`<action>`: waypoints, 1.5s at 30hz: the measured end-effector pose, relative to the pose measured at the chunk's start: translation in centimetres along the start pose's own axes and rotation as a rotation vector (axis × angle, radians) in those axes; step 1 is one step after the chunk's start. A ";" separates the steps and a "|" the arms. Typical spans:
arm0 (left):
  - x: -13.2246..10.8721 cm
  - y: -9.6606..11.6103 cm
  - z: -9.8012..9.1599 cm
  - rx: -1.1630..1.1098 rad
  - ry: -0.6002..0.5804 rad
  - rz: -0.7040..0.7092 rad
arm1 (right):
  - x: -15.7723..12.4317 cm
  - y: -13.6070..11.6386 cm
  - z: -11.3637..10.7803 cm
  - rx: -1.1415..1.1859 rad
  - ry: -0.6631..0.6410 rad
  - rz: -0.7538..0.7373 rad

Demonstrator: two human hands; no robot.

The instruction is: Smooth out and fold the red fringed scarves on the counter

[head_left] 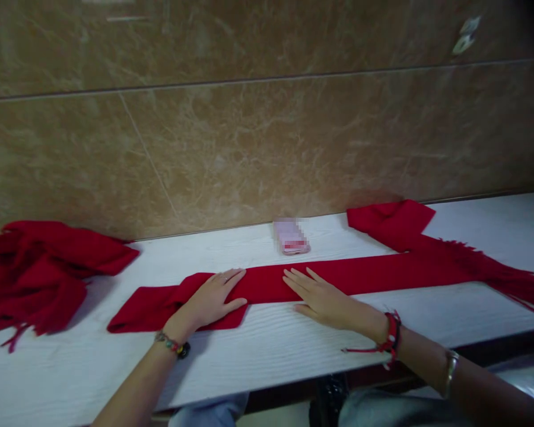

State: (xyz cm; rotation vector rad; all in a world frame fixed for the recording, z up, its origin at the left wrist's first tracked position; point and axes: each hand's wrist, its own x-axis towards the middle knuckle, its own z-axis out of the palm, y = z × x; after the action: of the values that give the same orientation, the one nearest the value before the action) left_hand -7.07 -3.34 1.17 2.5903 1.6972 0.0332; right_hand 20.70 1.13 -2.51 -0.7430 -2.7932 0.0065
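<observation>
A red scarf (374, 274) lies lengthwise across the white table, folded into a long narrow strip. Its fringed end spreads out at the right, and one part is bent back toward the wall there. At the left the cloth overlaps itself in loose folds. My left hand (211, 301) rests flat on these folds, fingers stretched to the right. My right hand (323, 299) lies on the strip's near edge with its fingers extended to the left. Neither hand grips the cloth.
A crumpled red cloth (40, 273) with some fringe lies at the far left. A small pinkish, blurred-out object (291, 236) sits behind the scarf. The brown marbled wall (249, 148) borders the back of the white table (271, 350), whose front edge runs near my legs.
</observation>
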 end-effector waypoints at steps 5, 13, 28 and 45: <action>-0.1 0.3 0.0 -0.020 -0.001 0.019 | 0.2 -0.4 0.8 -0.092 0.072 -0.029; -0.8 -0.3 -0.4 0.081 0.083 -0.026 | 2.4 -1.4 1.2 -0.206 0.051 -0.107; -9.6 -5.8 -0.5 -0.416 0.204 -0.528 | 5.3 -3.8 1.0 -0.125 0.111 -0.172; -13.5 -11.9 -2.4 -0.051 0.047 -0.338 | 9.6 -5.8 -0.7 0.039 0.047 -0.237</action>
State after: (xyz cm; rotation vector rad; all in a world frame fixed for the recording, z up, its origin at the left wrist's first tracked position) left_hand -23.49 -10.89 3.08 2.2499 2.0954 0.1232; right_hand 10.03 0.71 0.85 -0.3938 -2.8090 -0.0004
